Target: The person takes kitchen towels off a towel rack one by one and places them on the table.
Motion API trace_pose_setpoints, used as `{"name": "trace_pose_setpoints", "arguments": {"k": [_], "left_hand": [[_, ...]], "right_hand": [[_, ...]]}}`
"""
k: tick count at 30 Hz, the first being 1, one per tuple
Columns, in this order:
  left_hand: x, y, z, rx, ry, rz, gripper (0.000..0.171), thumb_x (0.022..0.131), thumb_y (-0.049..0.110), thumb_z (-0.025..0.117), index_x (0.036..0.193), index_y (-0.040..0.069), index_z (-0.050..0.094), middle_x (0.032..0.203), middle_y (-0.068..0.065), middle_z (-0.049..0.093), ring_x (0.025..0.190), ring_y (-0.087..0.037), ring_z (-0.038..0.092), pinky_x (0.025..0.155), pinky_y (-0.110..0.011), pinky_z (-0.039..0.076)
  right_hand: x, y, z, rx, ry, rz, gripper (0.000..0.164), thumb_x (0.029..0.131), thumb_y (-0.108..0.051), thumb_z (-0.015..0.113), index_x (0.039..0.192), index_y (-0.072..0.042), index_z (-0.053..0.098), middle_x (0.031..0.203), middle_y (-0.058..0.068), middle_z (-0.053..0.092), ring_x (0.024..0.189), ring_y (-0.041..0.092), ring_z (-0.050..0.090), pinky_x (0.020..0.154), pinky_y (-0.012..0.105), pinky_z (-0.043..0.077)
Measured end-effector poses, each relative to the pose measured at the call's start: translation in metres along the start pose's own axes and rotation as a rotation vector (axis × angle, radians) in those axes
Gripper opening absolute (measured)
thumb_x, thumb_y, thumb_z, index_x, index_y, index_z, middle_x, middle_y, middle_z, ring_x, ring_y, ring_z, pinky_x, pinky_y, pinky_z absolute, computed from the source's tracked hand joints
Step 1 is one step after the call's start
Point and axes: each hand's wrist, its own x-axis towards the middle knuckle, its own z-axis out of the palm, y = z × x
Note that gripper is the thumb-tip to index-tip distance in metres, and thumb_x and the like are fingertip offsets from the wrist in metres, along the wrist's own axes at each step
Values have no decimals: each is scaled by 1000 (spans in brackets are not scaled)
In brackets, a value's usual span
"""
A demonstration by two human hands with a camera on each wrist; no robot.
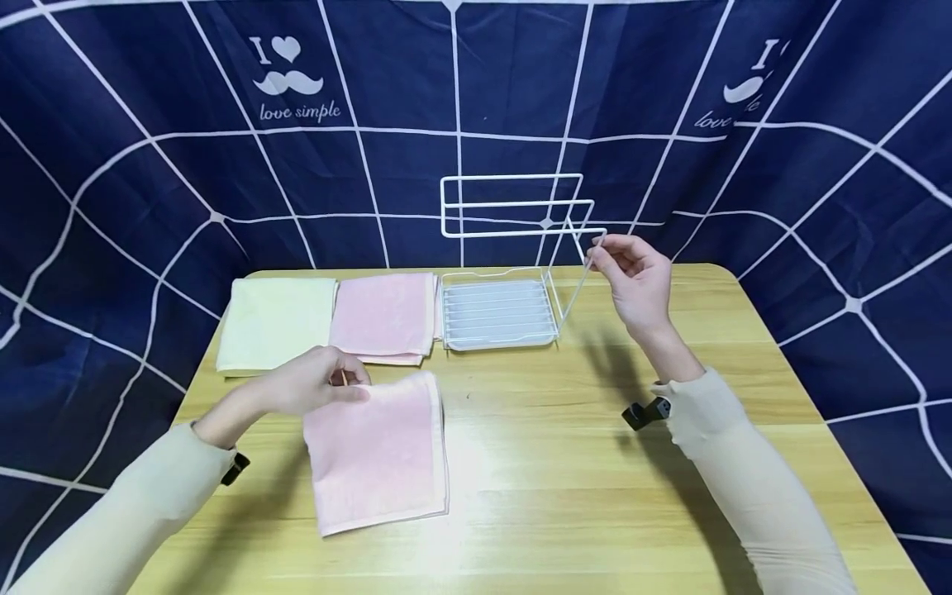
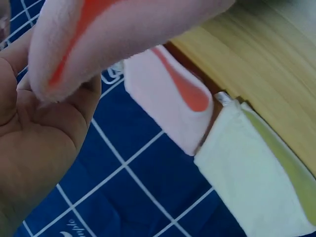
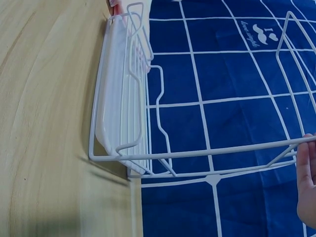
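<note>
My left hand (image 1: 323, 380) pinches the top edge of a folded pink towel (image 1: 379, 463), which hangs over the near left part of the table. In the left wrist view, this towel (image 2: 123, 42) shows red inside its fold, and the palm lies beside it. My right hand (image 1: 635, 277) grips a side wire of a white wire rack (image 1: 513, 234) near its top right corner. The rack stands upright at the back of the table, with several horizontal bars above and a white tray (image 1: 498, 312) in its base.
Left of the rack, a second folded pink towel (image 1: 383, 314) lies on the wooden table (image 1: 595, 496). Beside it, at the back left, is a folded pale yellow towel (image 1: 275, 322). A dark blue cloth with white grid lines (image 1: 402, 91) hangs behind and around the table.
</note>
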Motion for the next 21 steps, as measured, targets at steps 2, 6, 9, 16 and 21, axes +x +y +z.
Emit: {"name": "trace_pose_setpoints", "arguments": {"k": [2,6,9,16,21], "left_hand": [[5,-5,0,-1,-7,-14,3,96,12,75,93,10,75,79,7,67,71,-2,55,67,-21,48],[15,-16,4,4,-7,-36,6,97,12,74,91,11,73,79,7,65,72,-5,55,69,-22,47],[22,-24,7,-3,6,-43,7,96,10,74,90,11,73,77,7,62,70,-6,52,68,-22,45],[35,-41,12,9,64,-41,5,95,8,75,90,7,75,73,5,61,67,-5,46,65,-21,40],[41,-49,16,21,75,-57,4,94,9,76,91,7,76,73,3,62,68,-8,47,65,-22,39]], "right_hand": [[0,1,0,4,0,2,15,91,21,65,100,11,72,91,-1,80,75,9,74,73,18,60],[0,2,-1,6,-3,-7,16,91,21,65,100,11,72,91,0,80,75,8,74,73,18,60],[-1,2,-1,-5,-9,-13,20,91,20,65,100,4,74,91,-1,80,75,8,74,73,18,61],[-1,2,-1,-8,-12,-13,25,91,20,65,99,-2,76,91,0,80,75,8,74,73,18,60],[-1,3,-2,2,-12,-18,23,91,19,67,99,-1,76,92,6,80,75,9,74,72,19,60]]}}
